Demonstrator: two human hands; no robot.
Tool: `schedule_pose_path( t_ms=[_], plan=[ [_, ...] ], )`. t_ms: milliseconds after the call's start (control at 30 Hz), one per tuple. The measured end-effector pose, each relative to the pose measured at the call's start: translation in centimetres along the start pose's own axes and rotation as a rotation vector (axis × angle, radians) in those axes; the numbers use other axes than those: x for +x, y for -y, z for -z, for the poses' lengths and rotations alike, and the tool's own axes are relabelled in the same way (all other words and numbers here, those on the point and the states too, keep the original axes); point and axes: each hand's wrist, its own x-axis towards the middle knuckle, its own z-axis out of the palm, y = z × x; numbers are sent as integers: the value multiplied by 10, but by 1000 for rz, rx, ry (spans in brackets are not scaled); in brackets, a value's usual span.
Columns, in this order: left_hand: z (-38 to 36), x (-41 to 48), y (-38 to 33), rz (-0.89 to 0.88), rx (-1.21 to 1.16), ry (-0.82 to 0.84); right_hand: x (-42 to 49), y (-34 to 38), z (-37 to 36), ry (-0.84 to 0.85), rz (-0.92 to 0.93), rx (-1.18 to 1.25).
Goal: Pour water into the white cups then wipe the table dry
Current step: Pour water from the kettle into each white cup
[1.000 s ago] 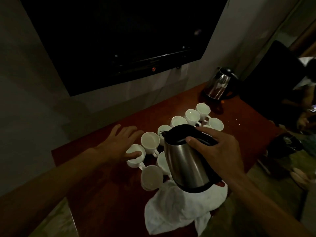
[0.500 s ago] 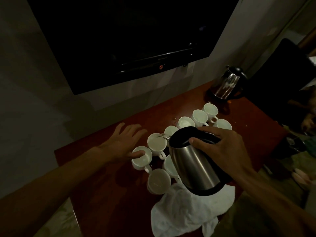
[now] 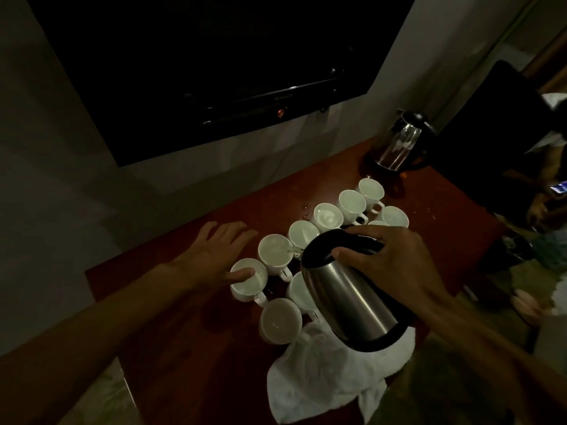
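Observation:
Several white cups stand clustered on the reddish-brown table [image 3: 171, 326]. My right hand [image 3: 389, 265] grips the black handle of a steel kettle [image 3: 346, 299], tilted left, with a thin stream of water falling from its spout into one cup [image 3: 274, 250]. My left hand [image 3: 214, 253] lies flat with fingers spread, its thumb resting on the rim of the leftmost cup [image 3: 248, 280]. A crumpled white cloth [image 3: 325, 378] lies at the near table edge, partly under the kettle. Water drops [image 3: 305, 211] glint on the table behind the cups.
A second steel kettle [image 3: 397, 142] stands on its base at the far right corner. A dark wall-mounted television [image 3: 214, 65] hangs above the table. Another person's hand holding a phone [image 3: 557, 190] shows at the right edge, beside a dark chair [image 3: 497, 127].
The kettle has tipped further left and water now runs into a cup. My left hand has stayed on the leftmost cup.

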Motion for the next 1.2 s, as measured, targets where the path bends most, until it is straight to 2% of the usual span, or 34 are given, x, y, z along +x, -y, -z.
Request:
schedule_pose_path(
  t_ms=[767, 1200],
  plan=[
    [-6, -4, 9, 53, -54, 90, 33, -5, -22, 122, 72, -64],
    [2, -4, 11, 52, -45, 124, 41, 2, -22, 124, 147, -90]
  ],
)
